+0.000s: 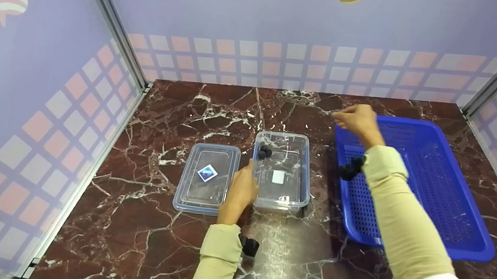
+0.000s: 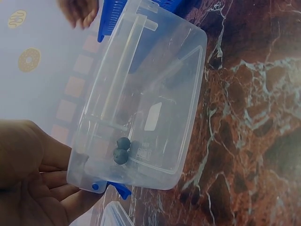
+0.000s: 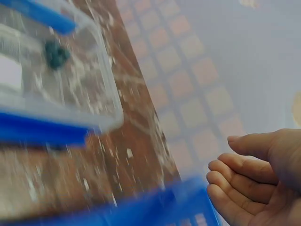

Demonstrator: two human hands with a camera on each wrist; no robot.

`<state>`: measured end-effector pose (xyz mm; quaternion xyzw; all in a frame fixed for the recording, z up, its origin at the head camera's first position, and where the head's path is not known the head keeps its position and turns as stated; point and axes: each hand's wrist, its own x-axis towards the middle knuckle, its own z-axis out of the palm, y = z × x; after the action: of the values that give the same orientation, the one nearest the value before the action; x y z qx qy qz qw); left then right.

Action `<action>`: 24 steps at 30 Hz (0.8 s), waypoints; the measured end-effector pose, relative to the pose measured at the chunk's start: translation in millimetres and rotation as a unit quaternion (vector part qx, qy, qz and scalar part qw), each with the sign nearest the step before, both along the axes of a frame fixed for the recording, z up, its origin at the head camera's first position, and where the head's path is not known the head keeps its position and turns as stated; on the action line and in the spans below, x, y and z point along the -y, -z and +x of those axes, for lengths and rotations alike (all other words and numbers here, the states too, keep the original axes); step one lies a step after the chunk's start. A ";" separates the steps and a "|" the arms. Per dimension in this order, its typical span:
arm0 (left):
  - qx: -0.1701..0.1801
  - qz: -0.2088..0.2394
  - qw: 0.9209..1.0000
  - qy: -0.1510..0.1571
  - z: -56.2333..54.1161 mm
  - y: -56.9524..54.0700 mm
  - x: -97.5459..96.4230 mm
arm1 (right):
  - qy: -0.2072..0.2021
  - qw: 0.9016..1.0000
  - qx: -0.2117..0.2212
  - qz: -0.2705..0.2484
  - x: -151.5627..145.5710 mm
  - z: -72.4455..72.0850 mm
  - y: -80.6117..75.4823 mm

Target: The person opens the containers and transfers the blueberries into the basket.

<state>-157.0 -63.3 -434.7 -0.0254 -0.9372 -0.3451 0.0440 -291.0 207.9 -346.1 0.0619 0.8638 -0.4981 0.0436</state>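
Observation:
A clear plastic container (image 1: 304, 171) stands uncovered in the middle of the table. Several small dark round balls, perhaps blueberries (image 1: 265, 152), lie together near its far left corner. My left hand (image 1: 242, 188) grips the container's left side by the rim, close to a blue latch (image 2: 120, 189) in the left wrist view. Raised over the far left rim of a blue plastic basket (image 1: 464, 190), my right hand (image 1: 358, 121) has its fingers loosely bent. Nothing shows between those fingers (image 3: 235, 172) in the right wrist view. My sleeve covers part of the basket.
A clear lid (image 1: 205, 194) with a blue diamond label lies flat left of the container. The basket takes up the table's right side. Patterned panels (image 1: 286, 21) close off the back and both sides of the marbled table (image 1: 141, 238).

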 end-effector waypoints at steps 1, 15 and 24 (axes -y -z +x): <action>0.002 0.000 1.000 -0.001 0.2 -0.2 0.0 | -0.006 1.000 0.003 0.000 7.8 -0.1 0.7; 0.014 0.002 1.000 0.000 -0.2 -1.6 -1.0 | -0.080 0.995 0.013 0.060 90.6 0.3 38.1; 0.005 -0.011 1.000 -0.004 1.3 0.1 0.4 | -0.105 0.986 0.008 0.127 123.7 6.3 66.7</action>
<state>-155.8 -63.7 -434.7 -0.0200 -0.9411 -0.3350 0.0406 -284.6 84.2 -412.7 -0.0196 0.9212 -0.3770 0.0944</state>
